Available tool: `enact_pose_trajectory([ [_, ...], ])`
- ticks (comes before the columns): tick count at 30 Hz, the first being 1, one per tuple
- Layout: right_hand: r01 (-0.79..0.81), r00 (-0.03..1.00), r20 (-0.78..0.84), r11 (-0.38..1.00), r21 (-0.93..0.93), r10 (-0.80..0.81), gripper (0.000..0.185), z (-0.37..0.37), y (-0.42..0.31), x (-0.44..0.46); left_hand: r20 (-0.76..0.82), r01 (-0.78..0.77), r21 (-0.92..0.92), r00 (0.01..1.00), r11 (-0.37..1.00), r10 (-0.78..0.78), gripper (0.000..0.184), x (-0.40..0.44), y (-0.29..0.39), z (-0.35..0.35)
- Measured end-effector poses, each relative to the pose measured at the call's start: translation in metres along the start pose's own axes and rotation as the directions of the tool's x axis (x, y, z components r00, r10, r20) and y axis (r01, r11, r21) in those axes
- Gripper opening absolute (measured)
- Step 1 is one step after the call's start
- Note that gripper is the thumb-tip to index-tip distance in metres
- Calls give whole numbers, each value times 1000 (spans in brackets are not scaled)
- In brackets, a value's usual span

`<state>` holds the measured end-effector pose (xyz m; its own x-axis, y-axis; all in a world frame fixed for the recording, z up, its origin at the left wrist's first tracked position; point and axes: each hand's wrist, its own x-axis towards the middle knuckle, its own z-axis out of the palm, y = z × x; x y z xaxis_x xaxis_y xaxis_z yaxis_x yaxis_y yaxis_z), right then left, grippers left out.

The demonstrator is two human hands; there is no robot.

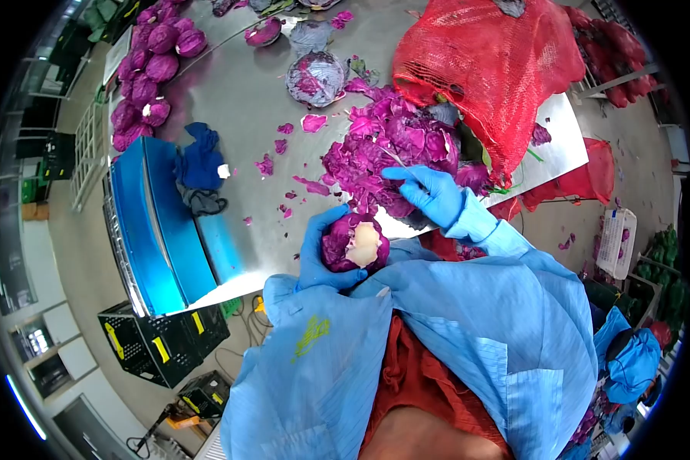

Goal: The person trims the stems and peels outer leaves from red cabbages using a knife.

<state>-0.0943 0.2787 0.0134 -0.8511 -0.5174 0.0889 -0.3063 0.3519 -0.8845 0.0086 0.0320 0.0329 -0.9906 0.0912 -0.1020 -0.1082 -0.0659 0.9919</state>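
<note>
My left hand [314, 255], in a blue glove, is wrapped around a trimmed red cabbage [336, 244] close to my body. The cabbage's pale cut stem end faces up. Over the table edge to the right, my gloved right hand [435, 198] is closed with its index finger stretched forward. A thin small knife [393, 158] sticks out from it; its handle is hidden in the fingers. Just beyond both hands lies a heap of torn purple cabbage leaves [391, 138]. An untrimmed red cabbage [315, 79] sits farther back on the metal table [245, 92].
A red mesh sack [483, 69] lies at the back right. Peeled cabbages [161, 67] are piled at the far left. A blue bin [165, 222] and a crumpled blue glove [200, 157] are on the left side. Black crates [157, 341] stand on the floor below.
</note>
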Motion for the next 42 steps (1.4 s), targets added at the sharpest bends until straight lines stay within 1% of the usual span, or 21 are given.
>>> enact_pose_trajectory([
  [1,-224,971,133,952,207,199,41,-2,-26,3,-9,9,4,1000,1000,-9,87,1,8,4],
  [2,-114,986,147,968,224,82,44,6,-27,6,-14,19,5,1000,1000,-19,86,3,13,8],
  [5,171,965,159,961,218,-207,50,21,-52,22,-13,-197,25,980,980,198,83,16,18,19],
  [6,243,958,82,933,266,-273,42,30,-43,24,-55,-164,194,983,967,177,80,14,1,9],
  [9,117,979,102,894,433,-178,29,41,-38,25,-41,-210,243,973,947,227,79,15,-5,7],
  [13,153,969,156,962,225,-191,16,31,-45,21,-32,-157,290,984,944,174,79,8,-4,7],
  [15,225,964,115,965,133,-240,18,32,-45,16,-59,-155,274,982,949,178,81,8,-13,12],
  [16,232,964,110,969,88,-241,20,32,-45,13,-157,-6,82,987,997,19,83,7,-26,15],
  [18,236,966,94,970,56,-240,26,23,-50,9,-225,-29,132,973,991,59,84,8,-24,8],
  [21,60,998,-5,955,289,-62,36,27,-38,17,-263,-53,228,958,972,114,85,10,-26,-3],
  [22,71,997,-26,981,182,-67,49,29,-40,19,-265,-50,278,956,959,127,85,10,-26,-5],
  [25,-70,986,154,996,57,61,59,35,-60,19,-274,-27,364,952,931,135,85,14,-20,1],
  [26,-14,991,132,999,35,10,58,47,-46,18,-275,-19,358,953,933,125,85,16,-19,5],
  [29,-164,986,45,961,222,158,54,61,-25,21,-281,-5,303,955,953,95,85,15,-23,7],
  [30,-225,973,-5,949,221,231,37,53,-35,24,-287,-4,278,954,961,87,85,15,-25,7],
  [33,-148,981,-58,910,386,184,23,51,-33,22,-319,-28,338,937,941,143,86,14,-21,8],
  [34,-36,999,17,951,308,32,20,44,-37,17,-343,-4,369,929,930,141,86,15,-18,9],
  [35,-113,991,96,970,216,94,24,38,-43,12,-367,20,398,920,917,139,86,14,-14,11],
  [37,-6,1000,-10,1000,20,6,26,40,-48,4,-401,48,451,903,891,155,86,14,-12,12],
  [40,-176,966,191,984,-9,174,28,32,-48,5,-417,35,519,882,854,217,87,15,-12,13],
  [42,-262,931,206,945,-195,301,32,34,-61,6,-410,8,560,871,828,269,89,16,-12,13],
])
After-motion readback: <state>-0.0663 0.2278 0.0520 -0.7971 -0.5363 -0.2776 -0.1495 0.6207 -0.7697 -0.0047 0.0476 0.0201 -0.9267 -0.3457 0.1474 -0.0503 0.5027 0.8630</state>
